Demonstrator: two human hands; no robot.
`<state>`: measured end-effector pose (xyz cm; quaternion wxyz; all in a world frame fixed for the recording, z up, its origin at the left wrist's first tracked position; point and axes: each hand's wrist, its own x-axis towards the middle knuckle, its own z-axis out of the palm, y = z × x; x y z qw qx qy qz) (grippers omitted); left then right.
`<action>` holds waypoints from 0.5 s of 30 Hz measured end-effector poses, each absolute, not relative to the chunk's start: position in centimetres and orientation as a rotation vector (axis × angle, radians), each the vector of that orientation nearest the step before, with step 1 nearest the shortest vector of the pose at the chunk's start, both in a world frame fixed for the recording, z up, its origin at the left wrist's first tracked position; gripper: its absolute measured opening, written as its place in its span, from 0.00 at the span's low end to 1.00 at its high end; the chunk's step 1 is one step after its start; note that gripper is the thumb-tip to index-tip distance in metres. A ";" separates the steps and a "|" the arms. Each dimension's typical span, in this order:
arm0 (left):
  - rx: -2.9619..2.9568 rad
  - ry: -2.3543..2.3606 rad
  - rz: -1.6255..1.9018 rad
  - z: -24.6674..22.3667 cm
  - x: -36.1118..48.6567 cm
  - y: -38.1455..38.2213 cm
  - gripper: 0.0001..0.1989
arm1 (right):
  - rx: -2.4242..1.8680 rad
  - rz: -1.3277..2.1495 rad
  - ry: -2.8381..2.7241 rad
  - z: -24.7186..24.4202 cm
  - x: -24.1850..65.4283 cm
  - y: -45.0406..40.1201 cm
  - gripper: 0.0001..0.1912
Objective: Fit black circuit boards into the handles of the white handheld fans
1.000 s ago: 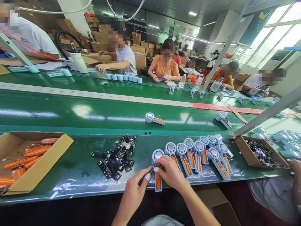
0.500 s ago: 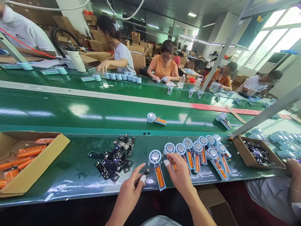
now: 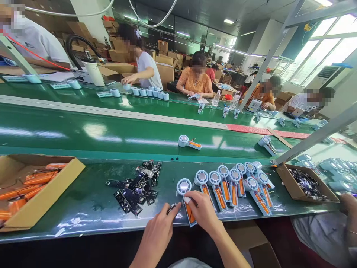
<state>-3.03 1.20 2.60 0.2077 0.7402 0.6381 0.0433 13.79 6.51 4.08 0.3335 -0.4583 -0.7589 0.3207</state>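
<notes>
My left hand [image 3: 159, 230] is closed on a small black circuit board [image 3: 171, 208], just left of a light-blue fan [image 3: 184, 186]. The fan lies face up, its handle pointing toward me with an orange battery [image 3: 190, 216] inside. Over the top of that handle is my right hand [image 3: 203, 213], fingers pinched together; what they hold, if anything, is too small to make out. A pile of black circuit boards [image 3: 136, 188] lies to the left. Several more blue fans [image 3: 223, 171] with orange batteries lie in a group to the right.
An open carton [image 3: 47, 201] of orange batteries stands at the left. Another carton [image 3: 287, 186] with dark wired parts is at the right. Beyond, a green conveyor [image 3: 139, 130] carries two fans. Co-workers sit across it, and a person's arm is at the far right.
My right hand has moved left from beside the grouped fans onto the nearest fan's handle, its fingers drawn together. My left hand has turned and closed more around the board.
</notes>
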 end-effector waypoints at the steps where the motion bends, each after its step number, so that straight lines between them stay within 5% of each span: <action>1: 2.088 1.781 0.055 2.9 -3.1 1.1 0.34 | -1.193 0.879 -1.967 4.1 13.9 6.5 0.13; 7: 2.106 1.776 0.064 3.5 -3.6 1.3 0.34 | -1.235 1.348 -1.704 3.3 14.5 7.0 0.12; 15: 1.823 1.754 0.887 1.2 -3.8 1.5 0.21 | -1.257 1.331 -1.659 3.3 13.8 6.7 0.05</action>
